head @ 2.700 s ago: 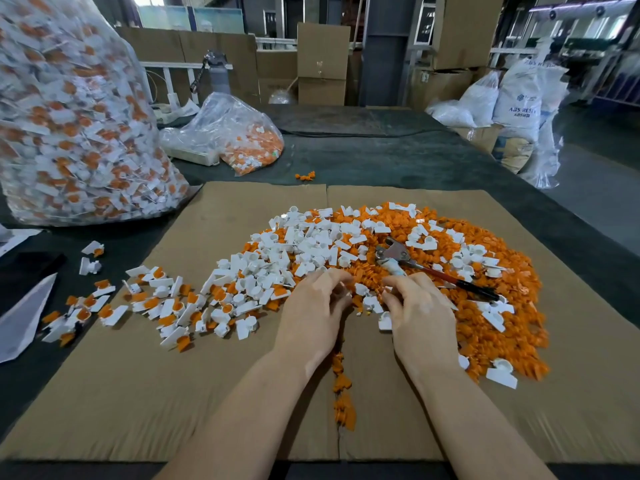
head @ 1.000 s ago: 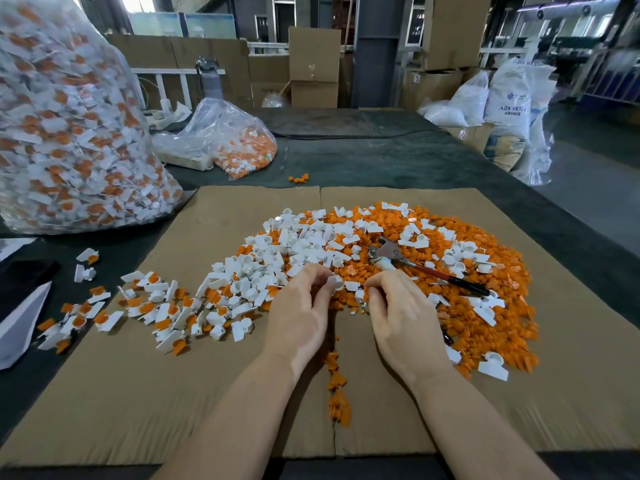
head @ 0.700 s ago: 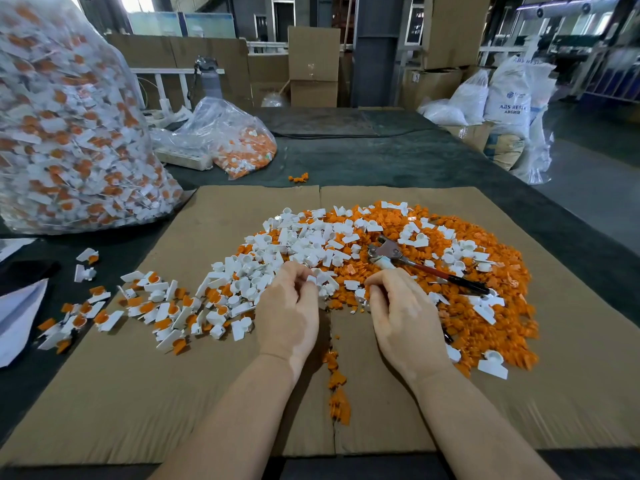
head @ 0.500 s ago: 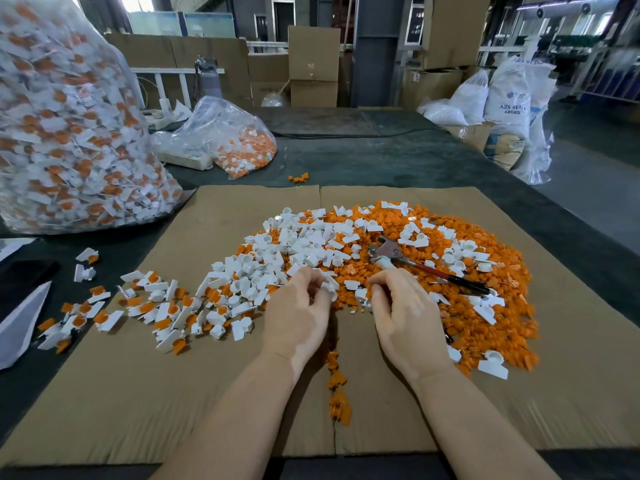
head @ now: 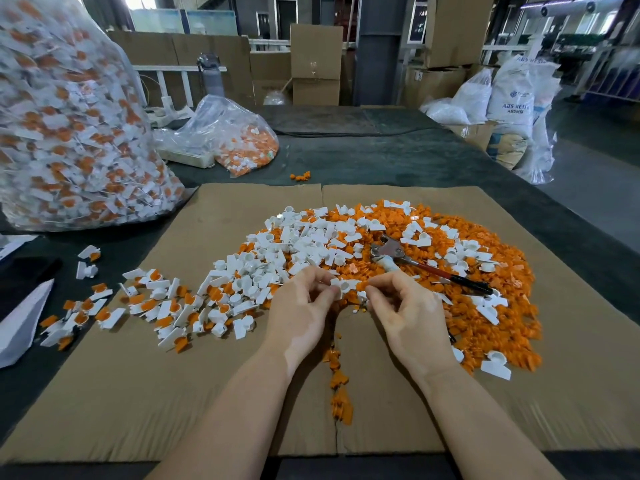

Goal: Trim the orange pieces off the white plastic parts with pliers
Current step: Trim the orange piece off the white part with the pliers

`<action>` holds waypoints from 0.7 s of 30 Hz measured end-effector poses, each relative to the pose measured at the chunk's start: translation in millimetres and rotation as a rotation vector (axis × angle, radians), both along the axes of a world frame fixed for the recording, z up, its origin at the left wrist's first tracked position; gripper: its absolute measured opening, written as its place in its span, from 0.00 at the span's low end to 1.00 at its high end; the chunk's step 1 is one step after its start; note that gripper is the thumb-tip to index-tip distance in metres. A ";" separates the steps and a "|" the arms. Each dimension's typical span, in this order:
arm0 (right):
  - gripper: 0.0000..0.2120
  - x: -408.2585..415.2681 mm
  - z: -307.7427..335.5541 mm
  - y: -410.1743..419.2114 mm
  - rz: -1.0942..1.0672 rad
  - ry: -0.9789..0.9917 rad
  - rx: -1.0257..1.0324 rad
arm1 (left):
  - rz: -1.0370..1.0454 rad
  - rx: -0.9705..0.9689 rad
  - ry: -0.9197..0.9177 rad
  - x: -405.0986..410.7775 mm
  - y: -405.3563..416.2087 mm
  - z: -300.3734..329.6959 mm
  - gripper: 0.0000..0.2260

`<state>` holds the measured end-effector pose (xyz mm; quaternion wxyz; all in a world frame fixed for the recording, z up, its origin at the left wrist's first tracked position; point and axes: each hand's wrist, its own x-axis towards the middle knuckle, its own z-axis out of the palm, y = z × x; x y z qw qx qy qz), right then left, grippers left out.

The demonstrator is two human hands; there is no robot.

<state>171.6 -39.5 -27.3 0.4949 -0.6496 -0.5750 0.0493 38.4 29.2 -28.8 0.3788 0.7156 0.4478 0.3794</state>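
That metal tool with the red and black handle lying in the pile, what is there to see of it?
The pliers lie flat on the heap of orange pieces and white plastic parts, right of centre on the cardboard sheet. The grey metal head points up and left; a slim handle, red and then black at the tip, runs down to the right. A pale wrap sits just behind the head. Neither hand touches them; the right hand is just below.
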 end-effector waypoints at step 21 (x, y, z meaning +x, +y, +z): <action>0.02 1.6 -2.2 0.8 -0.076 -0.132 -0.002 | 0.079 0.066 0.055 1.4 -9.4 4.5 0.06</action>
